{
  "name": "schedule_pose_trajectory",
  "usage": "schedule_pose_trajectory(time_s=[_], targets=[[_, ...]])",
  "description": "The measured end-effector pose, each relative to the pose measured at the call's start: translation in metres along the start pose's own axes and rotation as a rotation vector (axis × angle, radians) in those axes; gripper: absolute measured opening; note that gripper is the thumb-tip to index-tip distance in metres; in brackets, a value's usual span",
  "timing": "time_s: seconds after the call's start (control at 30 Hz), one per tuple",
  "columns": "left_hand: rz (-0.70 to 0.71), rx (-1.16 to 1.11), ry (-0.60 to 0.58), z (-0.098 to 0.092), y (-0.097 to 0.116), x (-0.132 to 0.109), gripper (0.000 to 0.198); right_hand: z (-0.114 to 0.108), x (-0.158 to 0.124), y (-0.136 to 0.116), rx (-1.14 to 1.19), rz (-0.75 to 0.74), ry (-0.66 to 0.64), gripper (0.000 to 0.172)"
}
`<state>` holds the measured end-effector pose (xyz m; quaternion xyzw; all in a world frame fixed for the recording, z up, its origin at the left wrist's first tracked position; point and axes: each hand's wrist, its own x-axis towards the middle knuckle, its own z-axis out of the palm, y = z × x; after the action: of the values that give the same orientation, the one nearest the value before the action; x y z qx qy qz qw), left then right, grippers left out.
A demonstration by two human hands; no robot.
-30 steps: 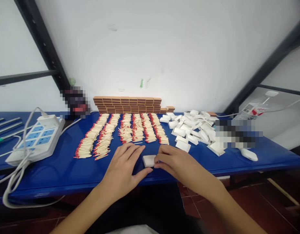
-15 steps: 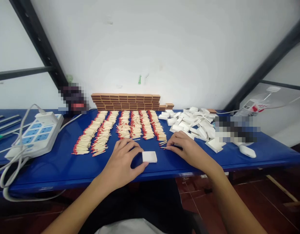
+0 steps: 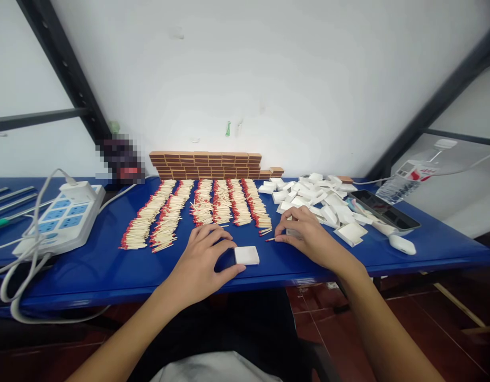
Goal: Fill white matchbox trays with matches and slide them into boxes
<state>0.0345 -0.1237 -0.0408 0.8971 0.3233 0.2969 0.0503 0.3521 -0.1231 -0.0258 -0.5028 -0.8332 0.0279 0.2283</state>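
Observation:
A small white matchbox tray lies on the blue table near its front edge. My left hand curls around the tray's left side, thumb and fingertips touching it. My right hand rests to the right, fingers pinched on a white box from the pile, with a loose match at its fingertips. Rows of red-tipped matches lie just behind both hands. A heap of white box trays sits right of the matches.
A wall of stacked brown matchbox sleeves stands at the back. A white and blue power strip with cables is at left. A phone, a white mouse and a plastic bottle lie at right.
My right hand left the white tray and moved right and back to the edge of the box pile. My left hand stayed beside the tray.

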Motion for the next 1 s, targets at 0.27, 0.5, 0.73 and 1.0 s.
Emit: schedule_pose_trajectory(time_s=[0.27, 0.5, 0.73, 1.0], targets=[[-0.006, -0.004, -0.002, 0.001, 0.0, 0.001, 0.028, -0.002, 0.003, -0.019, -0.056, 0.027, -0.035, 0.011], [-0.013, -0.004, 0.005, 0.002, 0.0, 0.002, 0.028, 0.006, 0.005, -0.074, -0.054, -0.121, -0.01, 0.012], [-0.003, 0.003, 0.014, 0.002, 0.0, 0.001, 0.028, 0.006, 0.007, -0.071, -0.088, -0.144, 0.062, 0.007], [-0.008, -0.004, 0.017, 0.002, 0.0, 0.001, 0.029, 0.003, 0.011, -0.013, -0.096, -0.031, 0.053, 0.006]])
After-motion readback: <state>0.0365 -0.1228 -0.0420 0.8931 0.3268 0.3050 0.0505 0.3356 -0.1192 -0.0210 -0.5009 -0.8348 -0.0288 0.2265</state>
